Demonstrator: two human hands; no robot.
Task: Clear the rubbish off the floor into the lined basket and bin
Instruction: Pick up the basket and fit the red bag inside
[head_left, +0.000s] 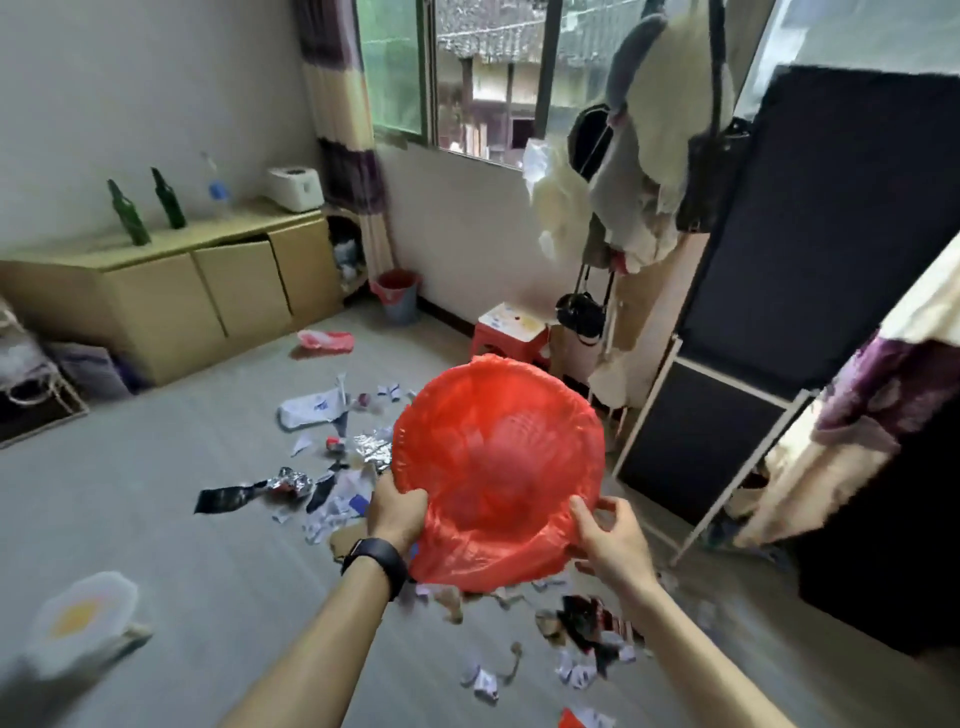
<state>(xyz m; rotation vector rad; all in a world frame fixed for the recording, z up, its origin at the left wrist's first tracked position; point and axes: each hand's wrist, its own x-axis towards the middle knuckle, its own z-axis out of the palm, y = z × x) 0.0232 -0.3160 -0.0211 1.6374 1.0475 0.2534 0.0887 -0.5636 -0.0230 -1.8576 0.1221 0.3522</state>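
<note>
Holds the lined basket (498, 457) up off the floor (156, 467) with both grips, tipped so the mouth and its red liner face the camera. Clamps the near rim at 8 o'clock with the left grip (397, 514), curled tight over the plastic. Pinches the liner's loose edge at 5 o'clock with the right grip (610, 535), thumb on top, as far as can be told through the blur. Shows nothing plainly inside the basket. Leaves the rubbish lying where it is: a black wrapper (228, 499) and crumpled foil (371, 449) at 9 o'clock of the basket, a white packet (309, 410) at 10 o'clock, a pink bag (327, 340) farther off at 11 o'clock, and torn scraps (587, 629) on the floor at 6 o'clock beneath it. Places the red-lined bin (397, 299) well apart, against the far wall at 11 o'clock. Reads as an early step: bringing the basket to the litter, perhaps settling the liner, with picking-up not yet begun. Calls next for setting the basket down upright just beside the thickest litter, freeing a grip, and gathering the larger pieces first. Warns of the liner slipping off the rim if let go carelessly.
</note>
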